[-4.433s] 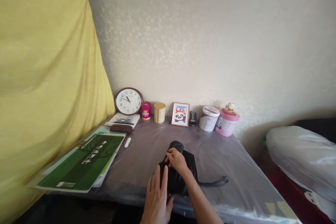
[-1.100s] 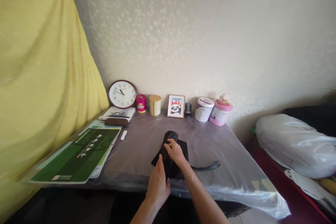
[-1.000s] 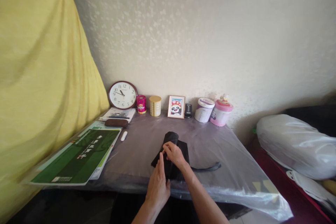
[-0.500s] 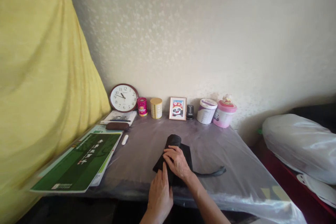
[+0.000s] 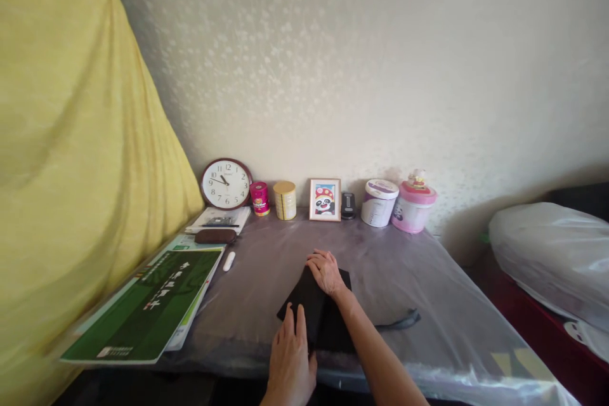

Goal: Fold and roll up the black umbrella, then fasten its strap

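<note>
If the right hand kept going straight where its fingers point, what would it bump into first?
Past the black fabric-like bundle beneath it, the right hand would probably cross the shiny grey table cover and first meet the round yellow-lidded can. Depth is unclear, so it might just miss.

Left hand [image 5: 291, 355], right hand [image 5: 325, 273] — both bare; right forearm [image 5: 372, 346] — bare, slender.

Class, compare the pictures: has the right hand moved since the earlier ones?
Yes. The right hand has moved forward, closer to the standing picture frame, and is now at the far end of the black item.
</note>
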`<state>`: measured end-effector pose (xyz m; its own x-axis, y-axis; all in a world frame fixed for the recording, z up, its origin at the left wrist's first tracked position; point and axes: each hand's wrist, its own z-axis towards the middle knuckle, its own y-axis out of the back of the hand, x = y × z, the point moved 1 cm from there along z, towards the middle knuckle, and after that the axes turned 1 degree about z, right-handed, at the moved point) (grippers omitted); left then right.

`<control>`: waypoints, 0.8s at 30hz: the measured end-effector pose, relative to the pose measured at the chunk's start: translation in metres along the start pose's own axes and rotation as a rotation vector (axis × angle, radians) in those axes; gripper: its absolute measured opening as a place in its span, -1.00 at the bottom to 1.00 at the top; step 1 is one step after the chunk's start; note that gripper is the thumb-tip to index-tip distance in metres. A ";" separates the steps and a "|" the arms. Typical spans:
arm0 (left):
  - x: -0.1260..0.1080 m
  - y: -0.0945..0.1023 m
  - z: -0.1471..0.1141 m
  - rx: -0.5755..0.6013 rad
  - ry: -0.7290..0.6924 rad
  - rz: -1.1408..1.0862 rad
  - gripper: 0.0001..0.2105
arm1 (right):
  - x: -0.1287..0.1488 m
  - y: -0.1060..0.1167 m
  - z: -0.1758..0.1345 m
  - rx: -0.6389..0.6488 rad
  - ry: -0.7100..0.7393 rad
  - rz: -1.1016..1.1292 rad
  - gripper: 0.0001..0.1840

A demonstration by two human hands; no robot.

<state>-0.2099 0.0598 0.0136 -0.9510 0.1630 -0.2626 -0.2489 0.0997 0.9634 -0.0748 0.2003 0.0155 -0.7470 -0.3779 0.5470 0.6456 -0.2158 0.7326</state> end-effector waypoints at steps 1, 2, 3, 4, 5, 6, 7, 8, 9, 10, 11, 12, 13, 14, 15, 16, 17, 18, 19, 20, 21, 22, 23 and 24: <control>-0.001 0.003 0.000 0.007 0.007 0.014 -0.28 | -0.001 0.001 0.001 -0.025 -0.017 -0.002 -0.71; -0.002 0.005 0.000 0.017 0.014 0.030 -0.27 | -0.002 0.001 0.001 -0.054 -0.030 -0.010 -0.72; -0.003 0.008 0.000 0.026 0.019 0.045 -0.26 | -0.004 0.002 0.000 -0.089 -0.043 -0.019 -0.72; -0.004 0.010 0.000 0.029 0.019 0.060 -0.25 | -0.006 0.004 -0.001 -0.127 -0.056 -0.029 -0.72; -0.006 0.013 -0.001 0.029 0.016 0.073 -0.25 | -0.008 0.005 -0.003 -0.168 -0.071 -0.036 -0.71; -0.007 0.014 -0.001 0.025 0.009 0.084 -0.24 | -0.012 0.007 -0.006 -0.209 -0.088 -0.037 -0.71; -0.008 0.016 -0.001 0.021 0.003 0.095 -0.24 | -0.016 0.009 -0.009 -0.247 -0.104 -0.032 -0.70; -0.009 0.017 -0.001 0.020 0.000 0.105 -0.25 | -0.021 0.011 -0.012 -0.281 -0.122 -0.023 -0.70; -0.009 0.018 -0.001 0.022 0.000 0.110 -0.25 | -0.026 0.013 -0.016 -0.310 -0.142 -0.008 -0.69; -0.010 0.019 0.000 0.034 0.001 0.105 -0.26 | -0.031 0.015 -0.020 -0.333 -0.164 0.010 -0.70; -0.011 0.020 0.002 0.053 0.002 0.087 -0.27 | -0.037 0.018 -0.023 -0.351 -0.188 0.032 -0.70; -0.011 0.022 0.003 0.075 0.001 0.060 -0.27 | -0.041 0.020 -0.026 -0.365 -0.214 0.056 -0.71; -0.012 0.024 0.005 0.097 0.001 0.028 -0.27 | -0.046 0.022 -0.029 -0.376 -0.239 0.083 -0.72; -0.012 0.027 0.007 0.114 0.000 -0.004 -0.28 | -0.049 0.025 -0.032 -0.387 -0.261 0.108 -0.73; -0.012 0.030 0.008 0.121 -0.004 -0.034 -0.28 | -0.052 0.028 -0.035 -0.398 -0.277 0.132 -0.73; -0.012 0.033 0.010 0.117 -0.011 -0.066 -0.29 | -0.055 0.031 -0.038 -0.409 -0.289 0.153 -0.74; -0.011 0.036 0.011 0.103 -0.019 -0.110 -0.30 | -0.057 0.034 -0.041 -0.418 -0.300 0.172 -0.74; -0.010 0.039 0.012 0.088 -0.025 -0.161 -0.31 | -0.058 0.037 -0.044 -0.428 -0.314 0.189 -0.73; -0.008 0.042 0.013 0.074 -0.028 -0.212 -0.32 | -0.060 0.040 -0.047 -0.437 -0.331 0.204 -0.73; -0.006 0.044 0.013 0.071 -0.022 -0.263 -0.33 | -0.061 0.043 -0.051 -0.442 -0.349 0.218 -0.72; -0.003 0.044 0.012 0.089 -0.005 -0.322 -0.35 | -0.062 0.046 -0.054 -0.443 -0.369 0.232 -0.72; 0.000 0.044 0.012 0.119 0.021 -0.386 -0.37 | -0.063 0.048 -0.058 -0.440 -0.387 0.245 -0.71; 0.003 0.043 0.011 0.152 0.049 -0.449 -0.39 | -0.064 0.050 -0.062 -0.435 -0.401 0.260 -0.71; 0.005 0.042 0.009 0.182 0.074 -0.506 -0.41 | -0.064 0.051 -0.065 -0.428 -0.412 0.277 -0.71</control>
<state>-0.2237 0.0741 0.0518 -0.7325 -0.0184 -0.6805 -0.6497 0.3174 0.6908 0.0168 0.1546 -0.0084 -0.4889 -0.1137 0.8649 0.7654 -0.5316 0.3627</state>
